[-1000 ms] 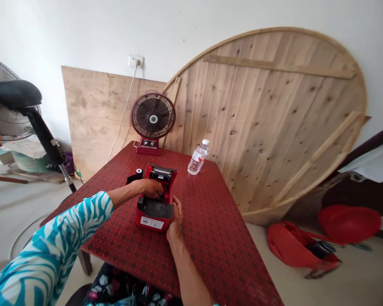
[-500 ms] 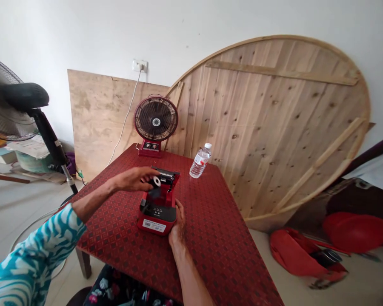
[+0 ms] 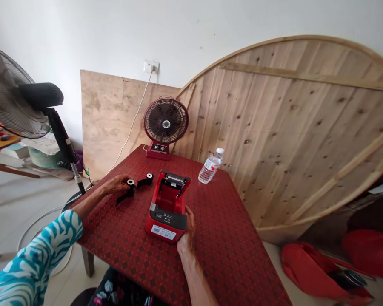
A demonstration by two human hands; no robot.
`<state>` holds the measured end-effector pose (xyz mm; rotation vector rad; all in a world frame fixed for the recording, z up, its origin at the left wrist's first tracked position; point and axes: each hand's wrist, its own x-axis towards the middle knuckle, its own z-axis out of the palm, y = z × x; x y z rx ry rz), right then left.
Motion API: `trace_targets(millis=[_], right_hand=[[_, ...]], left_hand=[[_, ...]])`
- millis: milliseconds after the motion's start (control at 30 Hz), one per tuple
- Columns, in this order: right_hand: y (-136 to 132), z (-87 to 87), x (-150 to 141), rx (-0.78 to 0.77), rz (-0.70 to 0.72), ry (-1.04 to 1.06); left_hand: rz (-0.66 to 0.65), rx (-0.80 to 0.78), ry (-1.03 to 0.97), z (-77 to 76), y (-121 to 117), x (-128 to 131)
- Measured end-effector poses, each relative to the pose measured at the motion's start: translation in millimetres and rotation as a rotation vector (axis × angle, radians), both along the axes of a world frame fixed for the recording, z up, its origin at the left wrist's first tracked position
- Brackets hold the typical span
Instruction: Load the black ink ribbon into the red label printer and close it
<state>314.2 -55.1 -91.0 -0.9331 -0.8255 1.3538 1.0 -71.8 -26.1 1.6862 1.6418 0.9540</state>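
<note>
Left hand (image 3: pixel 115 184): fingers (image 3: pixel 125 182) curled forward, tips at the nearer black spool piece (image 3: pixel 127 192), which has a white-centred end and a flat tail lying on the table (image 3: pixel 230 238). Contact looks likely; cannot tell whether the fingers are closed on it. The farther black spool piece (image 3: pixel 147 179) lies just beyond, also with a white-centred end, and the two nearly touch.

Right hand (image 3: pixel 187 240): fingers (image 3: pixel 190 219) extended, lying against the right side of the red receipt printer (image 3: pixel 167 212) near its front corner; not closed around it.

Printer sits flat near mid-table, top open, paper compartment (image 3: pixel 168 199) showing red inside, metal roller assembly (image 3: pixel 175 180) along its far end. Black front panel (image 3: pixel 167 219) carries small buttons and marks, unreadable. White barcode label (image 3: pixel 163 232) on the front face: printed lines visible, text too small to read; no brand legible.

Spool pieces lie between the printer and the left table edge, close to that edge. Printer's far end is near the far table edge; it stands well apart from the right edge, with a wide stretch of red patterned tabletop between.

Plastic water bottle (image 3: pixel 210 166) lies tilted near the far right corner, its label unreadable. Red desk fan (image 3: pixel 165 124) stands at the far edge, its base dials unmarked at this resolution. Left forearm ends in a blue-and-white patterned sleeve (image 3: pixel 41 263).
</note>
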Motion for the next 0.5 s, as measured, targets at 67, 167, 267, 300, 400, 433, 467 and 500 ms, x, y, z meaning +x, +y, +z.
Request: trace_targets(millis=[67,167,267,300,400,433,467,500], right_hand=[[-1,1.6,0,-0.007,0.01,0.011],[-3,2.7,-1,-0.003,0.019,0.016],[-3,3.4,-1,-0.002,-0.004,0.004],[-3,3.6,-1,-0.001,-0.007,0.001],[-4,3.5,1,0.004,0.011,0.001],[-4,3.1,1,0.006,0.017,0.002],[-4,2.5,1,0.008,0.021,0.004],[-3,1.7,2,0.007,0.023,0.006]], left_hand=[[-0.003,0.001,0.035,-1.8,1,0],[0.003,0.026,0.092,6.4,15,-2],[-0.007,0.05,0.156,13.2,45,0],[-0.018,0.048,0.179,13.5,58,2],[-0.065,0.03,0.238,10.4,90,11],[-0.084,0.024,0.252,8.8,97,14],[-0.108,0.02,0.263,7.4,103,16],[-0.14,0.019,0.273,6.2,106,18]])
